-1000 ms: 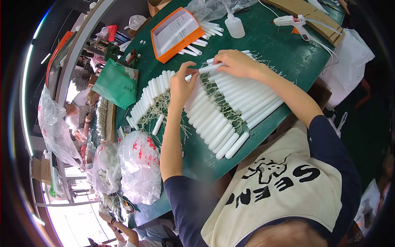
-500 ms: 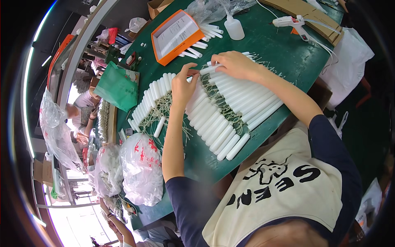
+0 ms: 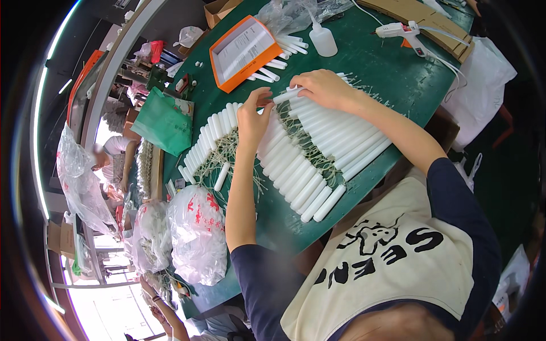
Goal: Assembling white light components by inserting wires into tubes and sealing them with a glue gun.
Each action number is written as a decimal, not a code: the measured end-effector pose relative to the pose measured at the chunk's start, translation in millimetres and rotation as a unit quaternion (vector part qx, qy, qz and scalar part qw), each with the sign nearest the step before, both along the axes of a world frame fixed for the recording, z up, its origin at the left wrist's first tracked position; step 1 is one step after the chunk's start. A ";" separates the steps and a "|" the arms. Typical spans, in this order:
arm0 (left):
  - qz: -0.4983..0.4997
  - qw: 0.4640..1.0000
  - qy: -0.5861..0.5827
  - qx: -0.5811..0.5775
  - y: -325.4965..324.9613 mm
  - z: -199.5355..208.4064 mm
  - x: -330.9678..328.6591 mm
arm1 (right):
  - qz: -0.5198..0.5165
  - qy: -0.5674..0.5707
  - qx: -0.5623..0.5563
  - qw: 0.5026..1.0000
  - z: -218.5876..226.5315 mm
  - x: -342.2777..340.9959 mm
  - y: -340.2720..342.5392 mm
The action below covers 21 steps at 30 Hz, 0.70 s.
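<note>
At the far end of the rows of white tubes, my right hand (image 3: 325, 89) grips a white tube (image 3: 284, 97), its fingers curled over it. My left hand (image 3: 254, 117) is closed in a pinch beside that tube's left end; whatever lies between its fingertips is too small to make out. Two rows of tubes, a left row (image 3: 290, 173) and a right row (image 3: 347, 136), run toward me side by side. Thin pale wires (image 3: 311, 149) lie tangled between them. Left of my left forearm is another batch of tubes (image 3: 206, 142) with loose wires (image 3: 224, 152) and a single tube (image 3: 222, 177).
An orange box (image 3: 242, 54) stands at the back, with loose white tubes (image 3: 291, 44) beside it. A squeeze bottle (image 3: 323, 40) and a glue gun (image 3: 401, 31) with its cable are farther right. Left are a green bag (image 3: 164, 121) and stuffed plastic bags (image 3: 196, 241). Other people work at left.
The tube under my right hand has shifted slightly, and that hand's fingers have moved a little along it. My left hand stays almost in place.
</note>
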<state>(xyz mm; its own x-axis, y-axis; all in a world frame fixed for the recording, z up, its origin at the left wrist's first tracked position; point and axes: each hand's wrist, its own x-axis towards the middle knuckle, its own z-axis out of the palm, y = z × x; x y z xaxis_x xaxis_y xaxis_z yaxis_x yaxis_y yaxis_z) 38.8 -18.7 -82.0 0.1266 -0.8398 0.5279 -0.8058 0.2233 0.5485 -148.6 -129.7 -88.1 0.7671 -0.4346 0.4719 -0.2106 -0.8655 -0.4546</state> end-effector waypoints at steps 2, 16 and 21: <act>-0.001 1.000 0.011 0.000 -0.9 -0.2 0.5 | -0.003 -0.001 -0.007 1.000 0.7 -0.1 -0.8; -0.003 0.999 0.034 0.034 -3.6 -10.2 20.3 | 0.010 0.072 0.018 0.997 -16.8 0.3 -14.9; -0.004 0.995 -0.015 0.098 -4.5 -14.0 23.2 | 0.005 0.061 0.017 0.998 -15.7 -1.6 -12.3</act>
<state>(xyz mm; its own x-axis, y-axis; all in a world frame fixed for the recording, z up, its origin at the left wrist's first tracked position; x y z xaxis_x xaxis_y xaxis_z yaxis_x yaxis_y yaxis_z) 62.0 -23.2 -96.0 0.1061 -0.9279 0.3574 -0.8206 0.1212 0.5584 -150.2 -142.1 -103.7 0.8222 -0.4406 0.3603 -0.2571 -0.8523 -0.4555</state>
